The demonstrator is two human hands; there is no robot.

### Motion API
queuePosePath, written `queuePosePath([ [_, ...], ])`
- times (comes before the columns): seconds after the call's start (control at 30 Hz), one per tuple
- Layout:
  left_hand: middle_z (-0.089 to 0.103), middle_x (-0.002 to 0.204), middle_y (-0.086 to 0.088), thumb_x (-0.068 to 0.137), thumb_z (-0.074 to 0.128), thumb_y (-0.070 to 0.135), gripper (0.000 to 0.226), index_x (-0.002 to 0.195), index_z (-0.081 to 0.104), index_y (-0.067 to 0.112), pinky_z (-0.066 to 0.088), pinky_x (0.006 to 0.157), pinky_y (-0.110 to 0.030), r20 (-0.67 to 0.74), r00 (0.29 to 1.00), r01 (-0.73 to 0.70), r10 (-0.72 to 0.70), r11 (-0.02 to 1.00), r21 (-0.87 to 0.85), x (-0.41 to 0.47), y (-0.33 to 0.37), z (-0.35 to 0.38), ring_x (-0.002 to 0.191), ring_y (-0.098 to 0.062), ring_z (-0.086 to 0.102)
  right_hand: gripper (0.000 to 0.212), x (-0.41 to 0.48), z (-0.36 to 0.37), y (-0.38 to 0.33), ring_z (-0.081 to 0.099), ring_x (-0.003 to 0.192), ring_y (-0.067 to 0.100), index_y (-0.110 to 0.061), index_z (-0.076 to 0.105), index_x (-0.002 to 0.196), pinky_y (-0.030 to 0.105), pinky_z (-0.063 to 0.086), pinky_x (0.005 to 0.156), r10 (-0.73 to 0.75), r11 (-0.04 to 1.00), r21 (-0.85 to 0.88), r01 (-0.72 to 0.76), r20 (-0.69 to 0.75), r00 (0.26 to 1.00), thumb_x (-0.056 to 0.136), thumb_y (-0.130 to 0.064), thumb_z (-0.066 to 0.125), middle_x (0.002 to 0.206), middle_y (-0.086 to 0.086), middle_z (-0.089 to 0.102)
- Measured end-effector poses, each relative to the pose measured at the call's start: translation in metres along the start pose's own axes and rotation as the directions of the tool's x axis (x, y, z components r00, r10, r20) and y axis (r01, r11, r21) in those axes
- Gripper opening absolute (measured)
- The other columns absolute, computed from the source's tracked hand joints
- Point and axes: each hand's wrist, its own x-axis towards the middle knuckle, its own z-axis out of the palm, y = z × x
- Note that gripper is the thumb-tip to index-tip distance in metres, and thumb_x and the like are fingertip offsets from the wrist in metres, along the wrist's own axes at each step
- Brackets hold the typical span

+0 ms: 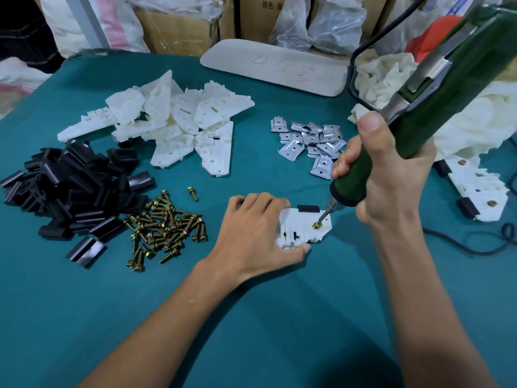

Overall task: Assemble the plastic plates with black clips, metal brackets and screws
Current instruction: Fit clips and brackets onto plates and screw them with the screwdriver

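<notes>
A white plastic plate [300, 224] lies on the teal table near the middle, with a black clip [308, 208] on its far edge. My left hand [257, 233] lies over the plate's left part, its thumb hooked at the near edge. A brass screw [317, 226] stands in the plate. My right hand [391, 175] grips a green electric screwdriver [436, 105], and the bit tip meets the screw head. Loose plates [173, 121], black clips [67, 186], screws [165, 228] and metal brackets [313, 141] lie in separate heaps.
Finished plates [475, 189] with clips and screws lie at the right, beside a heap of white cloth [391, 77]. The screwdriver's black cord [475, 247] trails across the right side. A grey padded board [277, 65] and cardboard boxes [179, 26] stand at the back.
</notes>
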Motion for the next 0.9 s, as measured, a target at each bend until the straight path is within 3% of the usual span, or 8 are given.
queuePosePath([
  [0.13, 0.058, 0.104, 0.009, 0.069, 0.047, 0.082, 0.076, 0.119, 0.061, 0.026, 0.033, 0.094, -0.035, -0.009, 1.0, 0.014, -0.014, 1.0, -0.002, 0.001, 0.001, 0.001, 0.1, -0.016, 0.054, 0.033, -0.003, 0.0, -0.001, 0.047, 0.04, 0.025, -0.021, 0.059, 0.071, 0.033, 0.044, 0.049, 0.006, 1.0, 0.008, -0.006, 0.0, 1.0, 0.074, -0.041, 0.085, 0.054, 0.004, 0.052],
  [0.37, 0.057, 0.1, 0.01, 0.069, 0.05, 0.081, 0.074, 0.117, 0.062, 0.026, 0.034, 0.092, -0.035, -0.033, 0.999, 0.013, -0.013, 1.0, -0.01, 0.001, 0.001, 0.003, 0.097, -0.016, 0.054, 0.036, -0.002, 0.001, 0.004, 0.047, 0.04, 0.025, -0.013, 0.055, 0.074, 0.033, 0.044, 0.048, 0.005, 1.0, -0.01, -0.005, -0.008, 1.0, 0.075, -0.035, 0.083, 0.055, 0.004, 0.053],
  [0.57, 0.058, 0.099, 0.01, 0.068, 0.052, 0.08, 0.074, 0.116, 0.063, 0.025, 0.033, 0.092, -0.034, -0.047, 0.999, 0.026, -0.028, 0.999, -0.044, 0.001, 0.001, 0.002, 0.096, -0.015, 0.053, 0.024, -0.001, 0.004, 0.009, 0.046, 0.039, 0.026, -0.007, 0.053, 0.081, 0.033, 0.045, 0.048, -0.024, 0.999, -0.036, 0.025, 0.023, 0.999, 0.082, -0.021, 0.072, 0.054, 0.003, 0.054],
  [0.9, 0.058, 0.1, 0.01, 0.066, 0.049, 0.081, 0.077, 0.117, 0.065, 0.026, 0.034, 0.092, -0.035, -0.034, 0.998, 0.044, -0.046, 0.998, -0.049, 0.0, 0.0, 0.001, 0.096, -0.015, 0.053, 0.018, -0.005, 0.011, 0.012, 0.05, 0.042, 0.024, -0.026, 0.058, 0.074, 0.035, 0.046, 0.048, -0.024, 0.996, -0.082, 0.029, 0.067, 0.997, 0.082, -0.02, 0.073, 0.058, -0.001, 0.054],
])
